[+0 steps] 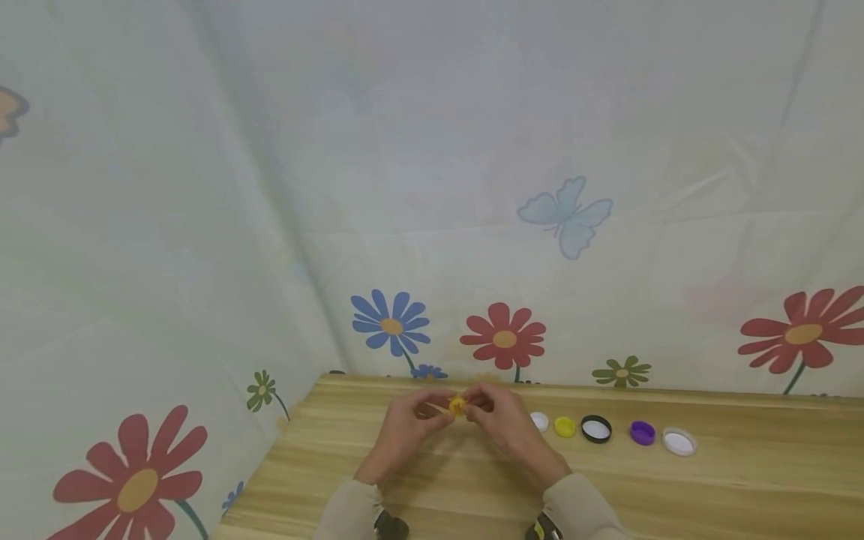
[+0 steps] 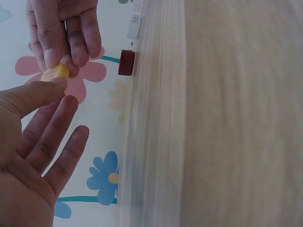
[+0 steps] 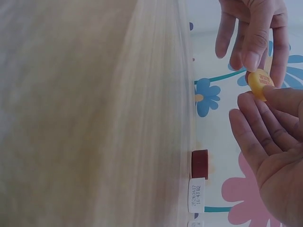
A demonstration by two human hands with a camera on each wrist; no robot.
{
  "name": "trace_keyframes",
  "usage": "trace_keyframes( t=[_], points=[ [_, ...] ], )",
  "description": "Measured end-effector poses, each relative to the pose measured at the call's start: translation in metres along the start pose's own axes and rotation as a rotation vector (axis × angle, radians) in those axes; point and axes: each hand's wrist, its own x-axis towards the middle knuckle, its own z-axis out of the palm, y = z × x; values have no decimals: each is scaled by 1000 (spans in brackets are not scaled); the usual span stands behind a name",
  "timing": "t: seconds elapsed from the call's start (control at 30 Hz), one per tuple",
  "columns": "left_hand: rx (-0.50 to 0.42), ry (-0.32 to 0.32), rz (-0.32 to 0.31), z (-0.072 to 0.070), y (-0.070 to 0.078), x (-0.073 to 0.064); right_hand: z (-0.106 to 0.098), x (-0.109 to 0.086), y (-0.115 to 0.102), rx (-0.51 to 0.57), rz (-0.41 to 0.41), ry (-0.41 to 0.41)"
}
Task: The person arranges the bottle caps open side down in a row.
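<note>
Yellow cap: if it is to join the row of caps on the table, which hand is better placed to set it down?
Probably the right hand. Both hands pinch the yellow cap, but the row of caps lies on the table just beside the right hand; the left hand would have to cross over.

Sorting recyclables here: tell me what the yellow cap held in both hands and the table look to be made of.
Yellow cap: probably plastic, a smooth, evenly coloured surface with printed marks. Table: wood or wood-look laminate, pale and matte with straight grain lines; which one can't be told.
</note>
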Motion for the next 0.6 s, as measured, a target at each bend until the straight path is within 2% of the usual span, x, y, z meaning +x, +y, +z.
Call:
trace_keyframes(
  t=[0.2, 0.6],
  points=[
    [10, -6, 20, -1, 2, 0, 0, 1, 0, 17, -14, -6],
    [72, -61, -21, -9, 0, -2, 3, 1, 2, -47, -32, -77]
  ],
)
